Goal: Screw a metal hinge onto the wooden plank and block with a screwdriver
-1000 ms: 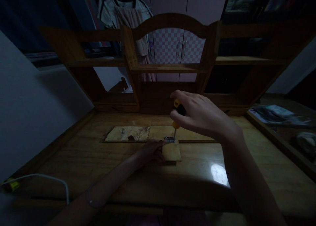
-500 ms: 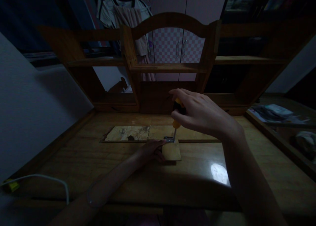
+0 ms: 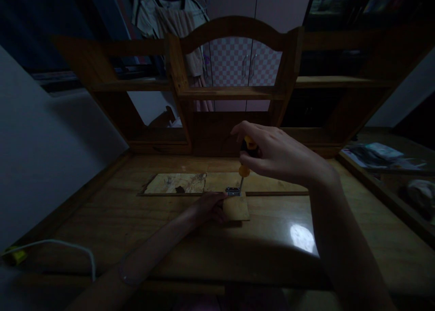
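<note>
My right hand point(image 3: 272, 152) is wrapped round the yellow-and-black handle of a screwdriver point(image 3: 244, 170). Its shaft points down, with the tip at the right end of a small metal hinge point(image 3: 233, 191). The hinge lies along the back edge of a small wooden piece point(image 3: 236, 208). That piece is gripped at its left side by my left hand point(image 3: 210, 206), whose fingertips also reach the hinge's left end. Behind them, a long recess point(image 3: 224, 182) in the wooden desktop shows a stained, peeling surface at its left.
A wooden shelf unit point(image 3: 231, 93) rises along the back of the desktop point(image 3: 272, 220). A white cable point(image 3: 64, 242) and a yellow object point(image 3: 15, 255) are at the lower left. Papers and bags point(image 3: 380, 152) lie on a surface at the right.
My right hand and the screwdriver handle have shifted slightly to the right, while the tip stays at the hinge. My left hand keeps its place, with its fingers slightly changed at the hinge.
</note>
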The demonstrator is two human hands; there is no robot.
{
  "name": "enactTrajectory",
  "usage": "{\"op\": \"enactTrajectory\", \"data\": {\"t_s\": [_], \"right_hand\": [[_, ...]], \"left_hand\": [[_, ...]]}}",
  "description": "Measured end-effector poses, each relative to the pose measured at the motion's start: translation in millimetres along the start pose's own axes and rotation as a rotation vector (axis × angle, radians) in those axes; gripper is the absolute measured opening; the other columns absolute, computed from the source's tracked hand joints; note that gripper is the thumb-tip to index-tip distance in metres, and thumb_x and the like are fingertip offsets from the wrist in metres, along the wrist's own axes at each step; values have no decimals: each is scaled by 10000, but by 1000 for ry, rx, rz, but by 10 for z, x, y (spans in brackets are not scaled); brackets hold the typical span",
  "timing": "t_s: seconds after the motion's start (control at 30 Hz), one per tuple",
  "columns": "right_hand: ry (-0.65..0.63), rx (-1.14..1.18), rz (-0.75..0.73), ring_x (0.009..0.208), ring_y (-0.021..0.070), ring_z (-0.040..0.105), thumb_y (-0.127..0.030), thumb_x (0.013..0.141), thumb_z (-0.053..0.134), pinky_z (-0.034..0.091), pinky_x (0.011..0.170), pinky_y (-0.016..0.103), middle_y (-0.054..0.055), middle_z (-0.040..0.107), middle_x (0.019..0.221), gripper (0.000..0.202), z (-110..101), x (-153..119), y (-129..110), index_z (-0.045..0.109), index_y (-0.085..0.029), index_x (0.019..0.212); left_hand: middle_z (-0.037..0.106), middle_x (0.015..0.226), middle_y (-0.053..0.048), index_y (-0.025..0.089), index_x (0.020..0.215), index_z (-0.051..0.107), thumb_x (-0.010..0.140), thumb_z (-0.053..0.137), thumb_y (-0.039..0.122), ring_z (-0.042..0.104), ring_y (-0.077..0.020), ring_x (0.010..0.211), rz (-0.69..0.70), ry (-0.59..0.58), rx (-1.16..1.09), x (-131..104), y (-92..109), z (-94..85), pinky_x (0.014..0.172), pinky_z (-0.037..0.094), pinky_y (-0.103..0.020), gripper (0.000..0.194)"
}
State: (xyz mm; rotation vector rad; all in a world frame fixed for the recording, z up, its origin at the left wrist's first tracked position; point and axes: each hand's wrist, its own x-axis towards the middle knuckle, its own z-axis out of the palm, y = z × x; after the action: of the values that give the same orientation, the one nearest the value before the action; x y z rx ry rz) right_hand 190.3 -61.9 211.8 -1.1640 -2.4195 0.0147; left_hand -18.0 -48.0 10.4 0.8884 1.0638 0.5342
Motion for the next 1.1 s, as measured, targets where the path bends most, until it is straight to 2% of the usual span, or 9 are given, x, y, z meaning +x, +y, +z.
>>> {"op": "enactTrajectory", "data": {"t_s": [0.1,0.2,0.3,0.43,0.5,0.7,0.8,0.87,1.1], "right_hand": [[-6,-19,15,872,191,630,-286,904,516,424,769,296,41,685,971,240,18,13,1,595,-210,1119],[23,-42,39,832,187,634,-331,936,500,425,743,292,45,686,922,213,48,32,-6,602,-207,1076],[40,-61,57,906,214,646,-379,937,502,441,800,319,76,694,1005,294,62,40,-20,596,-186,1138],[39,-68,43,1091,261,616,-333,902,513,429,923,361,117,654,1227,449,49,33,-20,552,-151,1310],[26,-62,41,1083,262,620,-323,897,513,432,917,360,121,655,1234,488,49,32,-9,531,-146,1352],[35,-78,59,781,188,634,-345,944,475,419,709,292,53,693,893,291,88,57,8,606,-204,1162],[52,-140,100,726,195,624,-421,937,487,397,672,299,43,674,809,314,80,56,-6,610,-205,1128],[47,-146,115,764,212,640,-435,923,492,412,712,316,56,688,850,369,64,46,-16,597,-196,1184],[26,-103,82,1045,276,639,-329,878,503,435,893,360,138,681,1152,483,57,36,-9,539,-129,1316]], "left_hand": [[681,651,-41,112,946,621,875,652,458,637,-134,438,-14,22,3,-3,9,11,419,478,-196,355],[684,667,-42,110,956,617,877,650,451,640,-135,439,-18,25,0,-12,21,22,412,477,-197,352],[676,663,-29,115,973,614,882,644,426,639,-141,434,-15,20,-7,-22,26,22,404,481,-208,326],[668,654,-18,117,963,618,887,634,408,638,-139,437,3,0,-17,-21,19,12,403,486,-210,302],[665,645,-18,114,961,619,881,641,409,637,-139,439,-2,3,-17,-16,17,10,409,490,-211,306],[665,663,-24,111,968,614,862,668,410,646,-150,447,-5,22,-21,-27,26,16,410,492,-220,322],[665,670,-23,111,978,613,868,663,401,650,-155,448,3,14,-28,-40,33,19,413,494,-227,314],[672,673,-31,106,983,616,875,657,410,647,-149,446,-11,9,-17,-48,40,24,421,494,-223,326],[684,685,-32,108,1026,611,878,662,413,643,-133,451,-25,19,-29,-60,57,37,439,501,-209,343]]}}
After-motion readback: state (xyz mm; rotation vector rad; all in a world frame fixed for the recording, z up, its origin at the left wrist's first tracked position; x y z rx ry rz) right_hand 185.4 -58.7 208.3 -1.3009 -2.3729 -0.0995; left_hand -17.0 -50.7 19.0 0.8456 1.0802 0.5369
